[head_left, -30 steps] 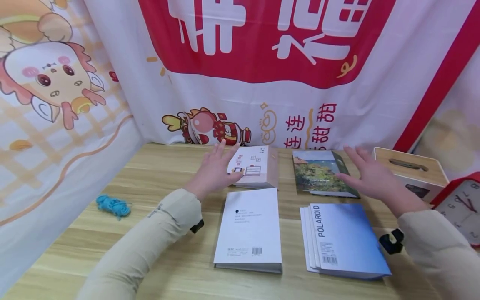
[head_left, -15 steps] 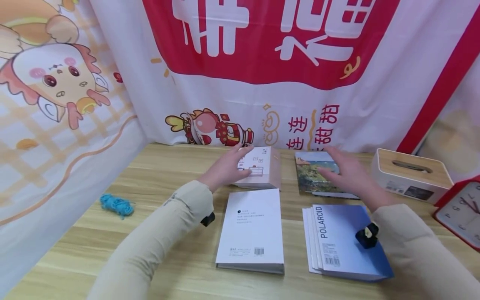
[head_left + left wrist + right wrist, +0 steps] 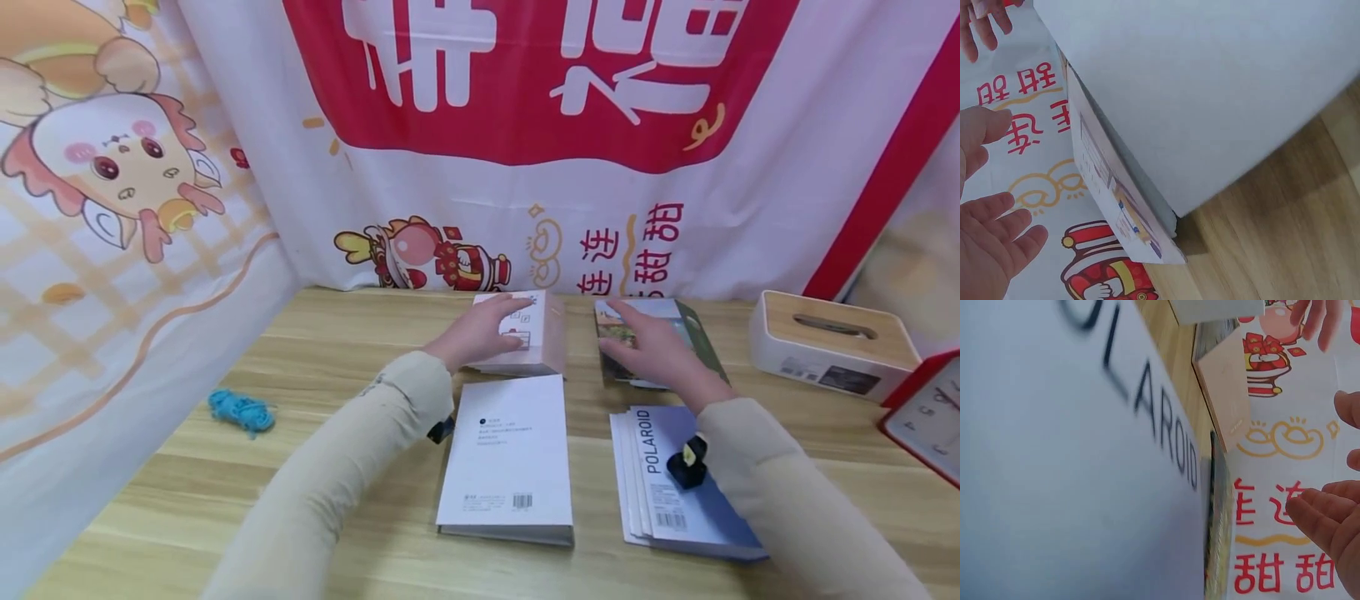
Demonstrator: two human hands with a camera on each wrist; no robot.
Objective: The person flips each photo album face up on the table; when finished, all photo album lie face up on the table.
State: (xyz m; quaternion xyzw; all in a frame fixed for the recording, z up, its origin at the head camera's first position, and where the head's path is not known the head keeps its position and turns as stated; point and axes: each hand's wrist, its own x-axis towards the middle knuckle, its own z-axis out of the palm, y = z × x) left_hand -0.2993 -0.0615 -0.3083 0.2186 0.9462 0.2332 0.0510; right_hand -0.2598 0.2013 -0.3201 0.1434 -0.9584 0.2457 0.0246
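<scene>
Over the pink-and-white book (image 3: 546, 333), my left hand (image 3: 476, 332) hangs with thumb and fingers spread, holding nothing; the left wrist view shows a gap between it and the cover. Across from it, my right hand (image 3: 652, 342) hangs above the landscape booklet (image 3: 696, 332), thumb held away from the extended fingers, also holding nothing, and the right wrist view shows it apart from that cover too. The pink-and-white book lies on the table (image 3: 360, 333), its line drawings partly hidden by my left hand, its pink spine facing my right. Much of the booklet is hidden by my right hand; a dark green part shows to the right of it.

Nearer me than my left hand, a white book (image 3: 506, 462) lies flat, barcode at its near end. Nearer me than my right hand lies the blue POLAROID album (image 3: 671, 500), partly hidden by my right sleeve (image 3: 780, 492), with pale layers showing along its left side. To the right of my right hand stand a wood-topped tissue box (image 3: 832, 346) and a red-framed clock (image 3: 933, 417), cut off by the view's edge. Well left of my left hand lies blue yarn (image 3: 240, 412). Beyond both hands hangs a red-and-white cloth (image 3: 517, 125).
</scene>
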